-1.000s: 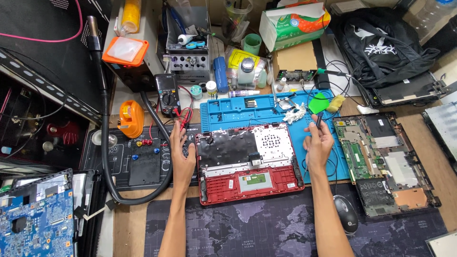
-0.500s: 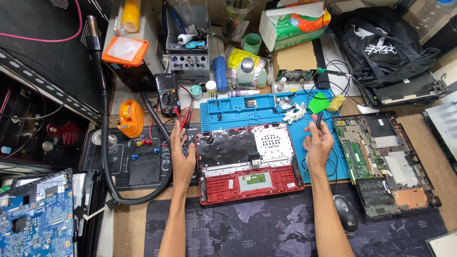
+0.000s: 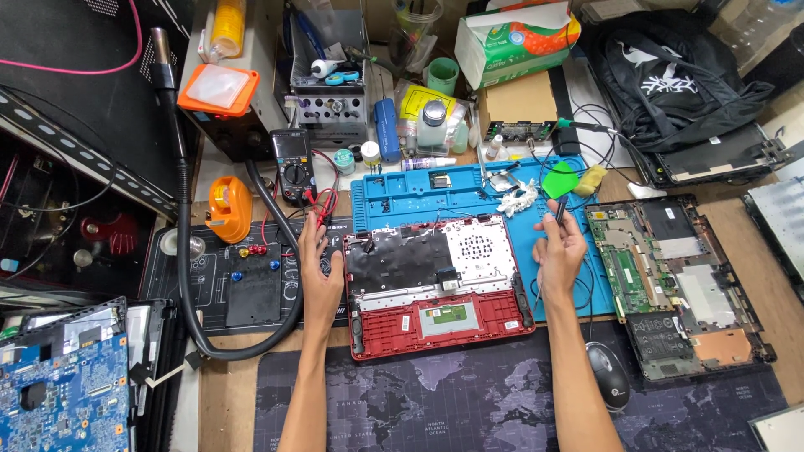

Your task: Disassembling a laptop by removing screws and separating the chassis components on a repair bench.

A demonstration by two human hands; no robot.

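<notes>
Chassis (image 3: pixel 435 285) between hands — left (image 3: pixel 318 264), right (image 3: pixel 559 251)

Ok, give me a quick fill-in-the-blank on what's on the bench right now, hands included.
1. The left hand rests on the ____ edge of the red laptop shell.
2. The right hand holds a thin dark ____.
3. The laptop shell lies partly on a ____ work mat.
4. The computer mouse sits on a desk mat printed with a world ____.

Missing words: left; tool; blue; map
</notes>
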